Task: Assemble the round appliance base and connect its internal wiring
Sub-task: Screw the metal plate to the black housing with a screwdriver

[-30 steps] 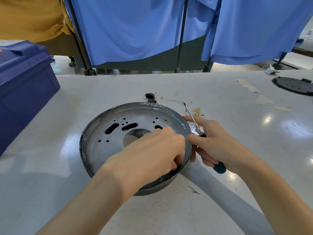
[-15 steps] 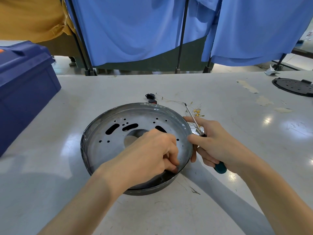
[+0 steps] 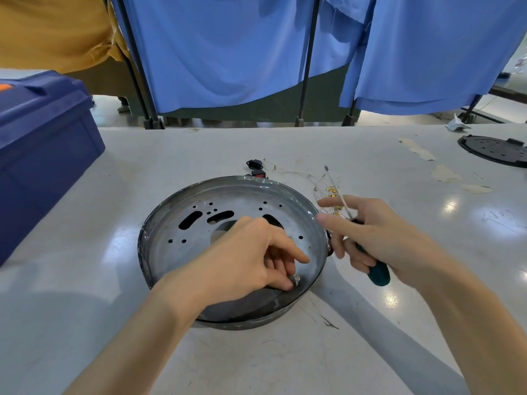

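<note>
A round metal base (image 3: 182, 238), shallow and pierced with slots and holes, lies open side up on the white table. My left hand (image 3: 251, 258) reaches inside it near the right wall and pinches a small silver screw (image 3: 296, 279) against the pan floor. My right hand (image 3: 370, 235) hovers just outside the rim on the right, its lower fingers curled round a screwdriver (image 3: 377, 273) with a teal handle and a thin shaft pointing up and away; the index finger and thumb stick out straight. Thin white wires with gold terminals (image 3: 325, 186) lie behind the base.
A black socket part (image 3: 254, 164) and a red-and-black switch (image 3: 259, 174) sit by the base's far rim. A blue plastic bin (image 3: 42, 155) stands at the left. A black round plate (image 3: 496, 149) lies far right. Blue curtains hang behind the table.
My left hand slid toward the near right of the pan, and the screw now shows at its fingertips. My right hand drew back from the rim and straightened index finger and thumb.
</note>
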`<action>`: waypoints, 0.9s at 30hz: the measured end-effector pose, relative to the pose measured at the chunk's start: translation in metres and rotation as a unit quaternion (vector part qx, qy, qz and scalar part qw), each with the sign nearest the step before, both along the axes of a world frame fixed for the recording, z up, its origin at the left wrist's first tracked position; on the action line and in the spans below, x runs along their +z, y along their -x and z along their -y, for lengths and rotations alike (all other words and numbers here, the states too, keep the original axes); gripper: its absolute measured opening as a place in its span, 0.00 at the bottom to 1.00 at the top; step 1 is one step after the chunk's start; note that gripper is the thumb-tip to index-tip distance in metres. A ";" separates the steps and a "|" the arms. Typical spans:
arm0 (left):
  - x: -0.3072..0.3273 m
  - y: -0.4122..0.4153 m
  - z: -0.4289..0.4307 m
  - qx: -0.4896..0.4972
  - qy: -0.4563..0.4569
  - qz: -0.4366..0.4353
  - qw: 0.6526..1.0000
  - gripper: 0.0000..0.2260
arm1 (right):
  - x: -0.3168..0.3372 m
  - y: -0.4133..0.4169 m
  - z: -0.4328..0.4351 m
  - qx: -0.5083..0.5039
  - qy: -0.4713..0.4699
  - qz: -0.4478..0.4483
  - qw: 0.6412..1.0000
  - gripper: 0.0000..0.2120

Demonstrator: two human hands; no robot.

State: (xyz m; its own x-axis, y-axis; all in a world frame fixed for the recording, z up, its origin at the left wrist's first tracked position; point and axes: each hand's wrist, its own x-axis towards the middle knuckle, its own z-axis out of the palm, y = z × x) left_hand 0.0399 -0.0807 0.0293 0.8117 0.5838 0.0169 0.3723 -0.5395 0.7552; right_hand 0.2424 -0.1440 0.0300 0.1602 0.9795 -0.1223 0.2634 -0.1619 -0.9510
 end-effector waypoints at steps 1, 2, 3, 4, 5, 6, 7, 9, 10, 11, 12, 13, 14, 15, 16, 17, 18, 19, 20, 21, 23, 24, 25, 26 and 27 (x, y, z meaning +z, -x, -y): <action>0.000 0.000 -0.001 0.005 0.009 -0.005 1.000 0.14 | 0.004 -0.005 0.001 -0.004 -0.008 0.007 1.000 0.15; 0.000 0.001 -0.002 0.011 0.015 -0.008 1.000 0.14 | 0.008 -0.010 0.003 -0.007 -0.015 0.017 1.000 0.15; 0.001 0.001 -0.002 0.019 0.017 -0.009 1.000 0.14 | 0.012 -0.016 0.004 -0.010 -0.020 0.028 0.999 0.17; 0.002 0.001 -0.003 0.030 0.013 -0.003 0.999 0.12 | 0.017 -0.020 0.005 -0.008 -0.022 0.037 0.999 0.20; 0.003 0.001 -0.004 0.050 0.004 0.014 0.999 0.11 | 0.021 -0.024 0.007 0.001 -0.025 0.044 0.999 0.23; 0.006 0.000 -0.004 0.078 -0.010 0.042 0.996 0.10 | 0.027 -0.025 0.008 0.020 -0.028 0.050 0.998 0.25; 0.009 -0.001 -0.003 0.105 -0.019 0.075 0.991 0.12 | 0.033 -0.025 0.009 0.048 -0.030 0.056 0.997 0.27; 0.015 -0.005 0.001 0.134 0.007 0.150 0.979 0.21 | 0.045 -0.021 0.010 0.120 -0.028 0.071 0.990 0.32; 0.019 -0.008 0.002 0.132 0.030 0.184 0.973 0.23 | 0.050 -0.017 0.009 0.158 -0.022 0.083 0.984 0.34; 0.022 -0.011 0.004 0.125 0.050 0.212 0.968 0.23 | 0.053 -0.013 0.007 0.195 -0.014 0.098 0.976 0.35; 0.024 -0.014 0.005 0.119 0.063 0.234 0.963 0.21 | 0.056 -0.008 0.006 0.229 -0.009 0.113 0.967 0.35; 0.026 -0.016 0.006 0.120 0.078 0.256 0.956 0.18 | 0.057 -0.003 0.004 0.255 -0.009 0.124 0.959 0.33; 0.027 -0.018 0.006 0.126 0.101 0.282 0.946 0.15 | 0.058 0.000 0.002 0.269 -0.011 0.130 0.954 0.32; 0.027 -0.018 0.006 0.137 0.133 0.309 0.932 0.12 | 0.058 0.002 0.001 0.271 -0.010 0.128 0.954 0.32; 0.026 -0.018 0.006 0.148 0.167 0.331 0.917 0.10 | 0.058 0.002 0.001 0.265 -0.007 0.123 0.956 0.32; 0.024 -0.017 0.006 0.158 0.198 0.346 0.903 0.10 | 0.058 0.001 0.001 0.252 -0.005 0.119 0.960 0.33; 0.022 -0.015 0.006 0.170 0.224 0.355 0.892 0.10 | 0.058 -0.001 0.001 0.232 -0.009 0.117 0.966 0.32; 0.021 -0.014 0.007 0.184 0.250 0.363 0.879 0.10 | 0.057 -0.004 0.001 0.207 -0.020 0.112 0.972 0.29; 0.019 -0.014 0.007 0.197 0.279 0.371 0.864 0.10 | 0.056 -0.008 0.002 0.177 -0.038 0.099 0.979 0.26; 0.018 -0.014 0.007 0.207 0.311 0.381 0.846 0.10 | 0.054 -0.011 0.002 0.144 -0.064 0.078 0.984 0.23; 0.018 -0.014 0.009 0.214 0.373 0.404 0.807 0.09 | 0.050 -0.017 0.004 0.095 -0.120 0.029 0.988 0.19; 0.018 -0.014 0.008 0.216 0.401 0.418 0.786 0.09 | 0.048 -0.019 0.005 0.082 -0.145 0.006 0.986 0.18; 0.019 -0.014 0.007 0.217 0.427 0.432 0.764 0.09 | 0.047 -0.019 0.005 0.072 -0.169 -0.023 0.983 0.17; 0.019 -0.014 0.006 0.218 0.450 0.443 0.744 0.08 | 0.045 -0.018 0.005 0.065 -0.193 -0.061 0.977 0.16; 0.020 -0.015 0.005 0.215 0.470 0.448 0.729 0.08 | 0.043 -0.016 0.004 0.060 -0.216 -0.105 0.969 0.14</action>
State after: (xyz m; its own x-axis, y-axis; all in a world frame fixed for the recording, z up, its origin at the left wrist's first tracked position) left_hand 0.0545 -0.0854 0.0489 0.4579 0.8774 -0.1432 -0.5164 0.3936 0.7606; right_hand 0.2582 -0.1478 0.0729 0.0589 0.9564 0.2859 0.0500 0.2832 -0.9578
